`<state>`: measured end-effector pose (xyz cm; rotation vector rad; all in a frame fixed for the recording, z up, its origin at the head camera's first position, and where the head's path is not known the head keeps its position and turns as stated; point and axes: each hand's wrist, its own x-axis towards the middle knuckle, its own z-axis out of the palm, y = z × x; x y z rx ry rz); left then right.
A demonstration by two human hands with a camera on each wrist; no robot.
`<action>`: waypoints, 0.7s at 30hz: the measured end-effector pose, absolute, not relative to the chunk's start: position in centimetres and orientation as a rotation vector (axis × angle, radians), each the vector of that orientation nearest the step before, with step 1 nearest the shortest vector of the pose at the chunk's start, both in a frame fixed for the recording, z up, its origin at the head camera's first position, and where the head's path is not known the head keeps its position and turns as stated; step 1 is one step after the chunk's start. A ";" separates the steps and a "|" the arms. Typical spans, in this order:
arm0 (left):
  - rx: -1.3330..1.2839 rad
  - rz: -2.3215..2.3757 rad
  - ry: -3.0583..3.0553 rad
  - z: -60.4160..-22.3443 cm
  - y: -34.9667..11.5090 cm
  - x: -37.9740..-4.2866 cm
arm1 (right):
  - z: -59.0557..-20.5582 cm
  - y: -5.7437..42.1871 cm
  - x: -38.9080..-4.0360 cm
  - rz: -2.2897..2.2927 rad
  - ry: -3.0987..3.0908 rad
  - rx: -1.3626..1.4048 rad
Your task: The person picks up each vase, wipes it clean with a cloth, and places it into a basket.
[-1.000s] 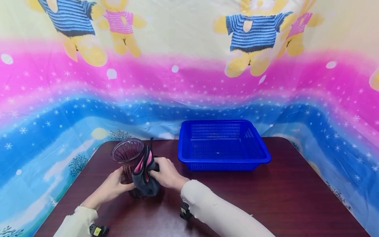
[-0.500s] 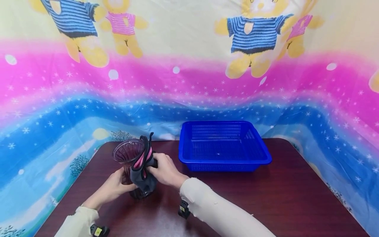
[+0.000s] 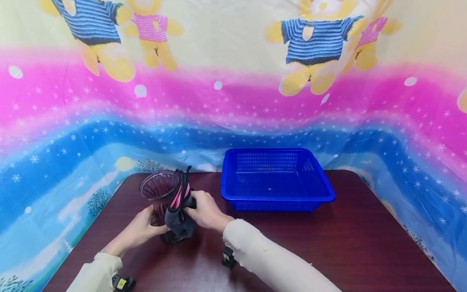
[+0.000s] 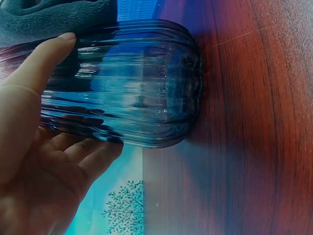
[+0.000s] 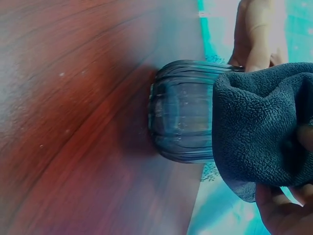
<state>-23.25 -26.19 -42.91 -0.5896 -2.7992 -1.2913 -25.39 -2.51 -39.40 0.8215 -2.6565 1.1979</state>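
A purple-tinted, ribbed glass vase (image 3: pixel 158 188) with a flared rim stands nearly upright at the table's left side. My left hand (image 3: pixel 140 229) grips its middle, thumb on the near side and fingers on the far side. In the left wrist view, the clear ribbed lower part of the vase (image 4: pixel 146 88) shows; whether its base touches the table I cannot tell. My right hand (image 3: pixel 206 211) pinches a grey cloth (image 3: pixel 180 223) with pink lining and black edging. This cloth lies against the vase's right side and hides part of it. In the right wrist view the cloth (image 5: pixel 259 127) looks plush and folded.
A blue plastic basket (image 3: pixel 277 199) with perforated walls stands at the back of the dark red-brown wooden table (image 3: pixel 328 243), right of the vase. Behind the table hangs a printed curtain (image 3: pixel 233 109) with bears. A black wrist camera (image 3: pixel 228 257) sits at my right sleeve.
My right hand has shifted the cloth slightly left along the vase, then back a little to the right. My left hand keeps its grip, and the vase stays almost in place.
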 end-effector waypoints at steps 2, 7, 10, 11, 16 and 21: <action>-0.585 -1.284 -2.804 -42.9 -26.1 -23.2 | -39.7 -2.4 -25.4 1.196 -2.672 0.820; -0.576 -1.274 -2.811 -42.7 -26.0 -23.2 | -40.3 -2.2 -25.4 1.181 -2.723 0.804; -0.575 -1.272 -2.818 -42.7 -26.0 -23.1 | -40.8 -2.2 -25.4 1.162 -2.739 0.794; -0.577 -1.271 -2.820 -42.7 -26.0 -23.2 | -40.9 -2.2 -25.3 1.158 -2.739 0.792; -0.582 -1.264 -2.815 -42.8 -26.0 -23.3 | -41.7 -2.0 -25.3 1.154 -2.741 0.796; -0.582 -1.278 -2.813 -42.8 -25.9 -23.3 | -42.6 -1.8 -25.3 1.128 -2.765 0.789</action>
